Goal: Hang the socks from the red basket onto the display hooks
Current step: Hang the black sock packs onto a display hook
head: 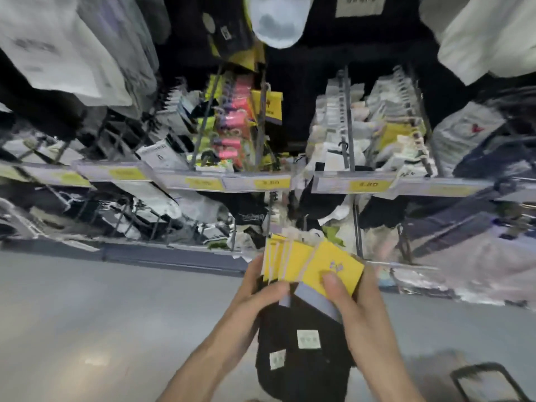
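I hold a stack of black socks (301,343) with yellow card headers (313,265) low in the middle of the view. My left hand (261,291) grips the left side of the stack, thumb across the cards' lower edge. My right hand (348,297) grips the right side, thumb pressed on the front yellow card. The socks hang down between my forearms. Just above the cards, display hooks (269,216) stick out from the rack, loaded with other socks. The red basket is not in view.
Rows of hooks with packed socks fill the rack (348,126) above and to both sides. A price rail with yellow labels (272,182) runs across the middle. Grey floor (87,314) lies to the left. A dark handle frame (487,381) shows at the bottom right.
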### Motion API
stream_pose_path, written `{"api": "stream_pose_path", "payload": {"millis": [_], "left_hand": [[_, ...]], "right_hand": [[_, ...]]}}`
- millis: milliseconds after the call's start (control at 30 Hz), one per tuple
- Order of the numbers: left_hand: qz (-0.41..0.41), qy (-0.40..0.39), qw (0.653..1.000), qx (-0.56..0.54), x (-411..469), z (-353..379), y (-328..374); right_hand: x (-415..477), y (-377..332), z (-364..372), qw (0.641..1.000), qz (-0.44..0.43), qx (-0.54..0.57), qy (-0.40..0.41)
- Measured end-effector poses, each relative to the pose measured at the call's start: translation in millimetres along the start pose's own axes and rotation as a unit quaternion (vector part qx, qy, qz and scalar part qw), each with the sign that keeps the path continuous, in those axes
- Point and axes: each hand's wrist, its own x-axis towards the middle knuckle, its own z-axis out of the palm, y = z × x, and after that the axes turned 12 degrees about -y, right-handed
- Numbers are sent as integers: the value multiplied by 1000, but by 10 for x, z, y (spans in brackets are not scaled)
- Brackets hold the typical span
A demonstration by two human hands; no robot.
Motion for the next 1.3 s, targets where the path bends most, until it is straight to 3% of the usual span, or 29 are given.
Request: {"api": "stream_pose_path", "payload": {"millis": [367,500,633,767,967,1067,1233,1300], "left_hand": [[185,59,980,-35,1466,-598,-396],[235,29,972,10,1623,-742,-473],[262,26,964,33,1571,-784,-449],[282,73,956,20,1457,-754,-272],[334,25,938,89,1277,-1122,-54],[311,2,947,84,1259,-1175,-21],[288,-72,953,61,1265,-1274,-74],[292,-89,950,59,1282,-1293,-81]], "right_hand": [[1415,670,-336,975,-161,-149,-21],[1588,845,-290,960,-246,-126,-47],[1541,866,-236,943,-323,-70,-22],[1465,634,-261,944,-330,-24,20],[1806,300,-292,909,-359,-194,84],[2098,307,-102,899,-352,-232,118],[2560,42,218,922,-293,-245,69],[2685,33,215,939,-224,-257,43]]}}
